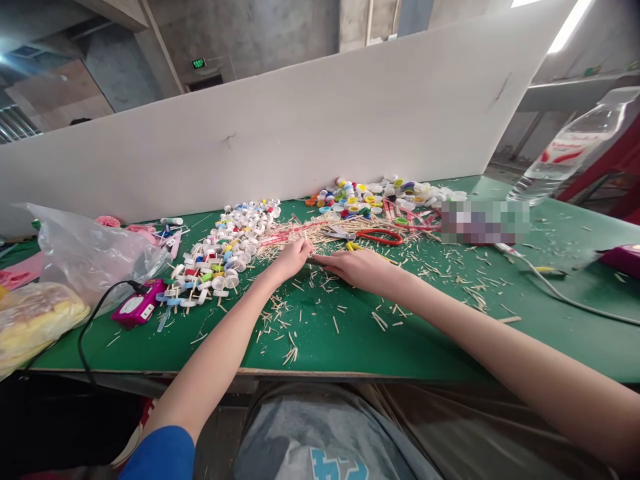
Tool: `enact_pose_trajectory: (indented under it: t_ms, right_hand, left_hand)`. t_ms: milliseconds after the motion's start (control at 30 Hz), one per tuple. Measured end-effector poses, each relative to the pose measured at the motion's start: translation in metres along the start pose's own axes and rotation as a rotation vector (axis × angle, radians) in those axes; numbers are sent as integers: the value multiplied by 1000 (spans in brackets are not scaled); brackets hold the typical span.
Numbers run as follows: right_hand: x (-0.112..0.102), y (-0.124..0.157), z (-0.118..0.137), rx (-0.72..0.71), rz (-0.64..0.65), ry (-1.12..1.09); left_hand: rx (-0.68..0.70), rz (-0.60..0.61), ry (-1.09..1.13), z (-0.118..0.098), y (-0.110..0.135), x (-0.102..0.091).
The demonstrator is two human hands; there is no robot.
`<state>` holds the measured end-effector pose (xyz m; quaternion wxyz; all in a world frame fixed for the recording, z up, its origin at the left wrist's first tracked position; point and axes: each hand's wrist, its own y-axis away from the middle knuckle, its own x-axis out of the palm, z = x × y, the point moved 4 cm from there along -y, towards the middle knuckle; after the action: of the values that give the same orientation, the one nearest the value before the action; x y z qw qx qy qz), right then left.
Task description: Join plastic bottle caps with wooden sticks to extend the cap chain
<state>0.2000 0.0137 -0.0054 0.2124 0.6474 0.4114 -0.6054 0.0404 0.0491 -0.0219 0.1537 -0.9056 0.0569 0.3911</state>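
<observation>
My left hand (293, 259) is closed in a pinch over the middle of the table; what lies between its fingertips is too small to make out. Just to its right, my right hand (357, 267) grips a narrow dark tool (317, 260) whose tip reaches the left fingers. A yellow handle (353, 246) shows behind the right hand; I cannot tell whether it belongs to that tool. Beyond both hands lies a pile of thin wooden sticks (313, 233), with red-handled scissors (383, 236) on it.
Bottle caps with sticks through them (220, 267) cover the left side; loose bottle caps (367, 199) lie at the back. A purple power socket (136, 308), a plastic bag (85, 243) and a water bottle (570, 153) stand around. A white panel (300, 133) borders the green table (340, 350).
</observation>
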Motion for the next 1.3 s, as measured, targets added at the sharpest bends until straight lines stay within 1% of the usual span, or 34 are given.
enact_pose_trajectory:
  t_ms: [233,333,433,533,767,933,1167,1300]
  right_hand:
    - [1,0,3,-16,24,-66]
    - [2,1,0,1,23,-117]
    - [3,3,-3,31,9,-143]
    - [4,4,-4,65,-2,-114]
    - [0,3,0,132,6,-17]
    - [4,1,3,92,27,17]
    - [3,2,-3,35,10,-92]
    - [1,4,-3,69,9,-22]
  left_hand:
    - [16,8,-4,-2,1,1]
    - [4,-26,-5,-1,1,-2]
    - [-43,-65,-29,3,0,-5]
    - [-67,-65,-38,5,0,-6]
    - [-22,-50,-26,1,1,-4]
    - [-15,-69,-54,-5,2,-6]
    - [2,-72,-57,-4,2,-5]
    - [-23,-72,-59,0,0,-6]
